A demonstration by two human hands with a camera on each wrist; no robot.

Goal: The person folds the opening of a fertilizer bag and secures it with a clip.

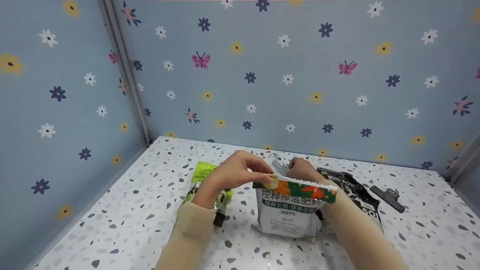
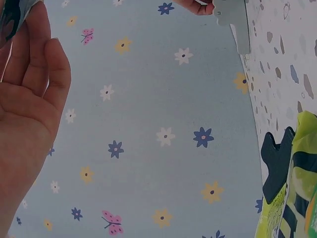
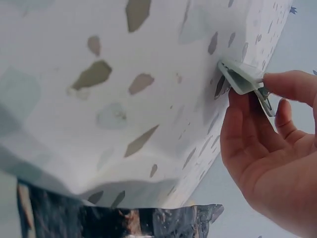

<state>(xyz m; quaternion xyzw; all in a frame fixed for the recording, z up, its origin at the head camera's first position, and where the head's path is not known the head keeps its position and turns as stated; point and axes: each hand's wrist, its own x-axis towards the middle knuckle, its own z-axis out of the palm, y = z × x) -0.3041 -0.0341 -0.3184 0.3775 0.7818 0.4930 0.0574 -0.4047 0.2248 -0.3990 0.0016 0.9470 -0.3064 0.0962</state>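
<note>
My left hand (image 1: 238,168) pinches the folded top of a white fertilizer bag (image 1: 288,219) between thumb and fingers. The fold shows a green and orange band (image 1: 307,190), and the bag stands upright on the table. Behind the bag, my right hand (image 1: 303,169) grips a pale grey bag clip (image 1: 278,167). In the right wrist view, thumb and fingers squeeze the handle end of that clip (image 3: 240,78). Only a corner of the fertilizer bag (image 2: 11,20) appears in the left wrist view, by the fingers of the left hand (image 2: 29,99).
Left of the white bag lies a lime-green bag (image 1: 202,172) with a dark clip (image 1: 219,219) on it. A black bag (image 1: 352,187) is to the right, partly behind the right forearm. Beyond it a loose black clip (image 1: 388,198) rests on the speckled table (image 1: 150,225).
</note>
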